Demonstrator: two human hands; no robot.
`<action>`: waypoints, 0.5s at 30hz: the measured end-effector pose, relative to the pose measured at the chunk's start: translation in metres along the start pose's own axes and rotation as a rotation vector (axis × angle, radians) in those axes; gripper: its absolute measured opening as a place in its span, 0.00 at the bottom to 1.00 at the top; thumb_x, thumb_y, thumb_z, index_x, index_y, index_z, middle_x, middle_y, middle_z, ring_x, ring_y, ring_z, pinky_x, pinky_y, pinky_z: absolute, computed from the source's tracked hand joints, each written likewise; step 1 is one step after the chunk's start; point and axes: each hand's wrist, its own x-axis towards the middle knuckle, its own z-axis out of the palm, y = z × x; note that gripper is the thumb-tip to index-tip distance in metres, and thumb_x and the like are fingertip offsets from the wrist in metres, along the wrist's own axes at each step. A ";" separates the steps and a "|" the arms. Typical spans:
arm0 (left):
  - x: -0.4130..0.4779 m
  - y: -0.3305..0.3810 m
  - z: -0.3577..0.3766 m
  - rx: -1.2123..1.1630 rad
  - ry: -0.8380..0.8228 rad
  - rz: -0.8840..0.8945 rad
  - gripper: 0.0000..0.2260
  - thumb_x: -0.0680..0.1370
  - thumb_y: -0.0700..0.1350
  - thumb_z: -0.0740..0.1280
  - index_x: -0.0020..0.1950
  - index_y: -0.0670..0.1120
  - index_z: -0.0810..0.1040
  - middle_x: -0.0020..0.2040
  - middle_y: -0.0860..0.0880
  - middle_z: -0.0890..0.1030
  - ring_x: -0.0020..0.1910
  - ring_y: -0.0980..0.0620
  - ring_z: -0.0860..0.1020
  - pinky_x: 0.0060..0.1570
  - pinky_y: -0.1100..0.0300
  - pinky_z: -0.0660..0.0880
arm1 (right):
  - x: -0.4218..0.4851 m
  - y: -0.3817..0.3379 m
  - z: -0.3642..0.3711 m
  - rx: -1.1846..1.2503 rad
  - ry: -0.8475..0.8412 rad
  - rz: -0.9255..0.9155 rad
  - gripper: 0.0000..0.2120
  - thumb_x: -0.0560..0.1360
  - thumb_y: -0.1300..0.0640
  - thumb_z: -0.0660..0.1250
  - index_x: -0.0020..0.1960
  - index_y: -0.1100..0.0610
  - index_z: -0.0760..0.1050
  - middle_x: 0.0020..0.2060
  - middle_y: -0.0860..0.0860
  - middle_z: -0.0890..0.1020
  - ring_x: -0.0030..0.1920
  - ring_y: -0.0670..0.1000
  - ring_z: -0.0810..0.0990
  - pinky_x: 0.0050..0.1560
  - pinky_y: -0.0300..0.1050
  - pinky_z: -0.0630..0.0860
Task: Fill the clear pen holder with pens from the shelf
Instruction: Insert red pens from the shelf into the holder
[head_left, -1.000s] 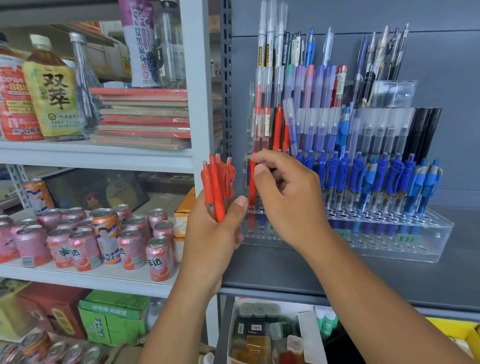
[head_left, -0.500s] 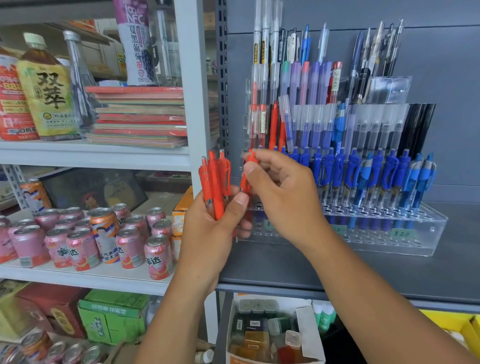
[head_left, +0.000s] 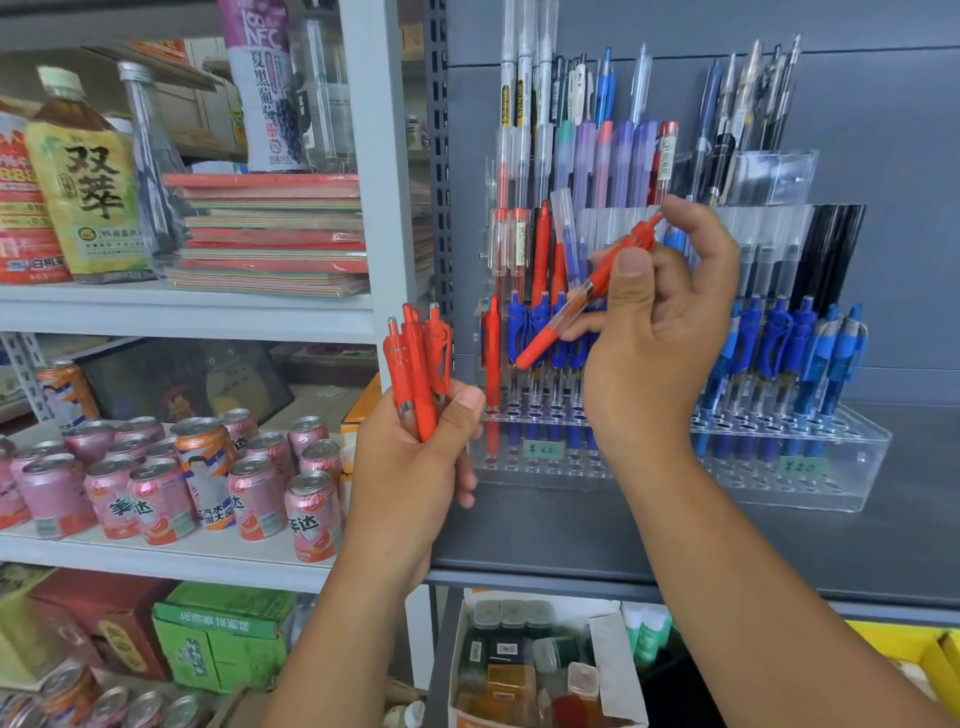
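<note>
**Desk:** Where is the holder, and what is going into it?

**Operator:** The clear pen holder (head_left: 789, 470) stands on the grey shelf (head_left: 571, 540), its tiers stepping up toward the back wall. My right grip (head_left: 660, 332) pinches one red pen (head_left: 582, 299) between thumb and fingers in front of the holder's left half. The pen slants with its tip down toward the front row. I judge the slant lines it up for a hole near the lone red pen (head_left: 492, 358) standing at the holder's left end.

**Desk:** And your other side?

**Operator:** My left grip (head_left: 415, 467), just left of the holder, is wrapped round a bundle of red pens (head_left: 418, 364), clips up. Held that way, they can be drawn one at a time.

**Desk:** What can't you read?

**Operator:** My right grip covers the front holes behind it, so I cannot tell which are free. Three tops show in the bundle, and more may hide in the palm. The price labels (head_left: 543, 448) on the holder's front wall are too blurred to trust. Blue pens (head_left: 779, 343) fill the front row on the right. The tallest pens at the holder's back are cut off by the top edge of the view.
</note>
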 end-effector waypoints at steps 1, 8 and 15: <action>0.000 0.000 0.000 0.004 0.014 0.004 0.02 0.78 0.44 0.68 0.46 0.47 0.77 0.32 0.50 0.79 0.23 0.50 0.70 0.23 0.57 0.70 | 0.000 0.001 0.001 -0.021 -0.001 -0.013 0.10 0.83 0.60 0.60 0.62 0.48 0.68 0.46 0.63 0.79 0.33 0.62 0.79 0.29 0.47 0.78; -0.001 0.000 0.000 0.021 0.040 0.009 0.03 0.78 0.45 0.68 0.47 0.46 0.77 0.31 0.51 0.77 0.23 0.51 0.68 0.21 0.58 0.67 | -0.001 0.016 0.002 -0.316 -0.124 0.016 0.13 0.82 0.51 0.62 0.65 0.40 0.71 0.47 0.44 0.78 0.40 0.51 0.80 0.39 0.59 0.80; 0.000 -0.001 0.001 0.017 0.045 0.004 0.04 0.79 0.44 0.69 0.45 0.47 0.76 0.31 0.51 0.77 0.22 0.51 0.67 0.21 0.59 0.67 | -0.006 0.018 0.002 -0.394 -0.237 0.037 0.15 0.81 0.52 0.63 0.68 0.44 0.72 0.52 0.37 0.76 0.53 0.51 0.81 0.50 0.58 0.81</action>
